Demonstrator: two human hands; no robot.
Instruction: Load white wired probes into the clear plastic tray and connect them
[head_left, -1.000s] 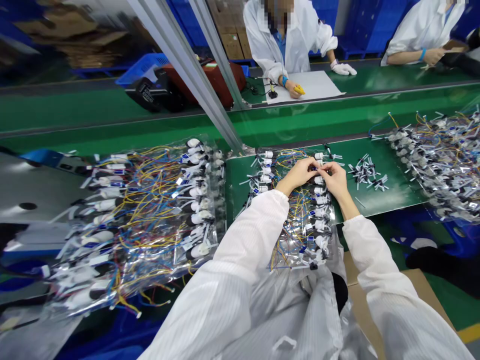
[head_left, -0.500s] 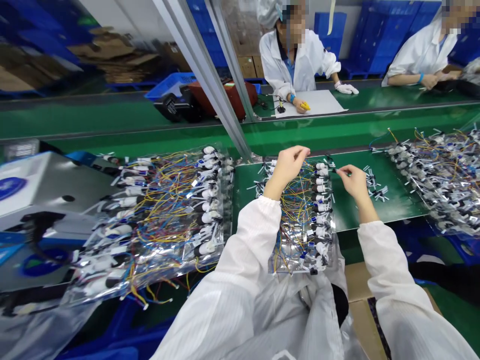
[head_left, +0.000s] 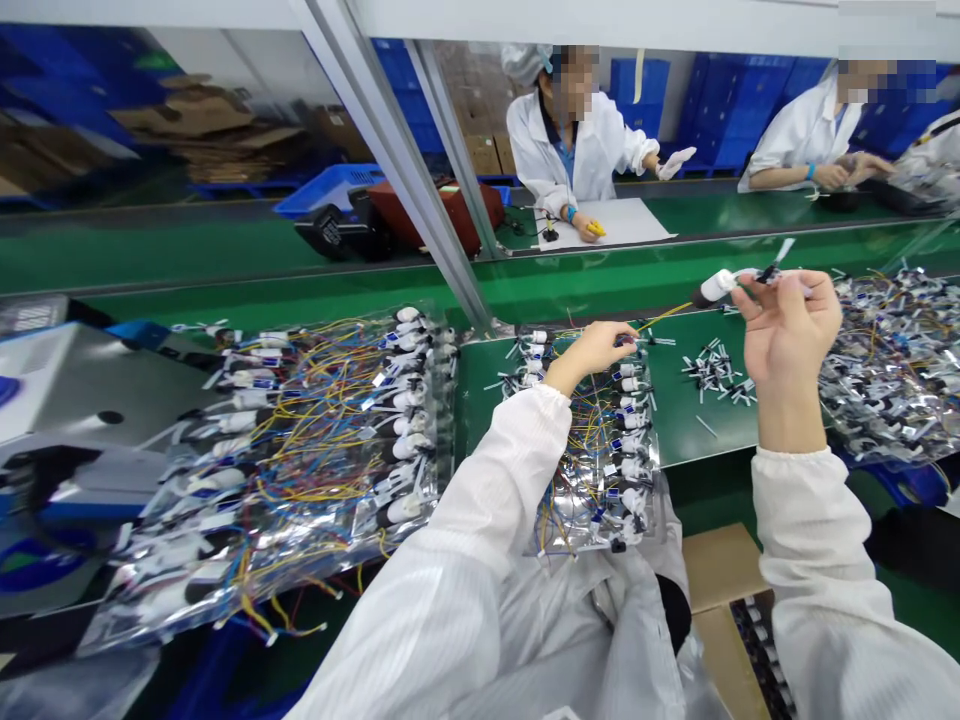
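My right hand (head_left: 791,325) is raised above the bench, its fingers closed on a white-and-black cylindrical wired part (head_left: 716,288) at its lead end. A white sleeve and a small black piece stick up by the fingertips. From the part's dark end, a yellow wire (head_left: 664,316) runs to my left hand (head_left: 600,348), whose fingers are pinched on the wire end. My left hand is over the far end of a clear plastic tray (head_left: 592,530) filled with rows of similar parts and coloured wires. Loose white sleeves (head_left: 712,370) lie right of the tray.
A larger stack of filled clear trays (head_left: 322,500) stands left, beside a grey machine (head_left: 112,400). More wired parts (head_left: 892,370) are piled at right. A metal post (head_left: 450,190) rises behind the bench. Two co-workers sit beyond the partition. Below is an open cardboard box (head_left: 724,565).
My right hand has moved right and up with a wired part in its fingers, stretching the yellow wire. My left hand has lowered towards the tray. The view has shifted slightly.
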